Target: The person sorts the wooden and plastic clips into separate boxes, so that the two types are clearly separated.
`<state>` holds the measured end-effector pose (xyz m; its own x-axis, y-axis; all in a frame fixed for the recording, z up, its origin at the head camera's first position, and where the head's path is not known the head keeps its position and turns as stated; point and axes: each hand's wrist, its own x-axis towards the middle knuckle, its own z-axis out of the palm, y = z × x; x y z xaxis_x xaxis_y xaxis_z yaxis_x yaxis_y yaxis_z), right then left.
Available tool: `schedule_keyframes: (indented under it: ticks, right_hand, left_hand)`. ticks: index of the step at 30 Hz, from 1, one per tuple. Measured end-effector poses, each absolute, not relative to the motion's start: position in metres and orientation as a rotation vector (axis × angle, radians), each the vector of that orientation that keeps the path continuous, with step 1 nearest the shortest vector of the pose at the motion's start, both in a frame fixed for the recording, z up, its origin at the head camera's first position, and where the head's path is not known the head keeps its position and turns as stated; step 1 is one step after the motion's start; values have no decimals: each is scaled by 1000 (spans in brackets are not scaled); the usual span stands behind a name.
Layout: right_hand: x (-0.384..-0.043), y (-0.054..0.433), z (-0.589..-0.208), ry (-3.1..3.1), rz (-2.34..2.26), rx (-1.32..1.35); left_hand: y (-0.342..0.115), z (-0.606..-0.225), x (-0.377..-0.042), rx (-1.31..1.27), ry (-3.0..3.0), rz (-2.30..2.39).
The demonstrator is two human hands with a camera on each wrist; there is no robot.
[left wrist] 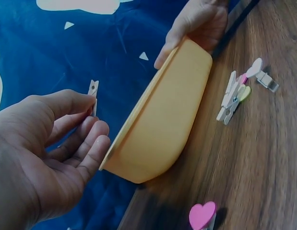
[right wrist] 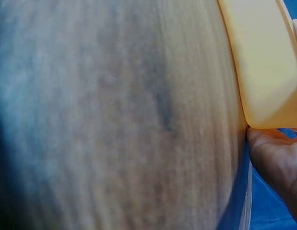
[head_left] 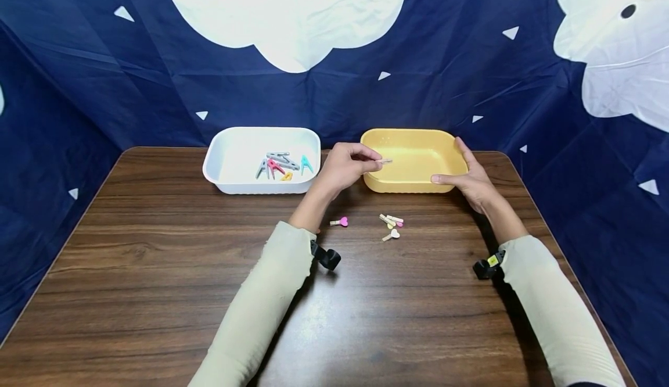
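Note:
My left hand (head_left: pixel 342 169) pinches a small wooden clothespin (left wrist: pixel 93 91) between thumb and fingertips, at the left rim of a yellow plastic basin (head_left: pixel 402 187). With my right hand (head_left: pixel 474 182) I hold the basin's right end, thumb over the front rim and fingers along the side. On the table in front of it lie a clothespin with a pink heart (head_left: pixel 343 221), one with a white heart (head_left: pixel 395 234), and a small cluster with a yellow-heart clothespin (head_left: pixel 388 221). The right wrist view shows only part of the basin and hand.
To the left stands a white basin (head_left: pixel 230 187) with several plastic clothespins, grey, pink, blue and yellow; a pink one (head_left: pixel 274 167) lies among them. Both basins sit at the back edge of the wooden table (head_left: pixel 157 271), before a dark blue curtain (head_left: pixel 157 85).

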<state>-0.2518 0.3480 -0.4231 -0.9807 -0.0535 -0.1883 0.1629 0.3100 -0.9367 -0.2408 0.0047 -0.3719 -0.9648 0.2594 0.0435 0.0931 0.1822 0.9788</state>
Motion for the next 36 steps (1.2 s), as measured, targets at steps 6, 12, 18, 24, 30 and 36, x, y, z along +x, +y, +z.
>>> schedule_keyframes:
  ticks: [6,12,18,24,30,36]
  right_hand:
    - [-251,348,-422,2390,-1751,90]
    - [-252,347,-422,2374,-1781,84]
    - [-253,346,-422,2350,-1809,87]
    - [-254,345,-421,2338,-1821,91]
    - [-254,346,-421,2344,-1807,94]
    - [-253,347,-423,2347,-1789,110]
  left_hand:
    - [15,-369,-242,354,2294,1909]
    - [25,-366,-245,369,2318,1887]
    - [34,-364,-249,386,2375,1801]
    - [43,-361,-253,372,2447,1729]
    - [55,-361,-259,342,2458,1720]
    - [62,-365,-261,303,2424,1731]
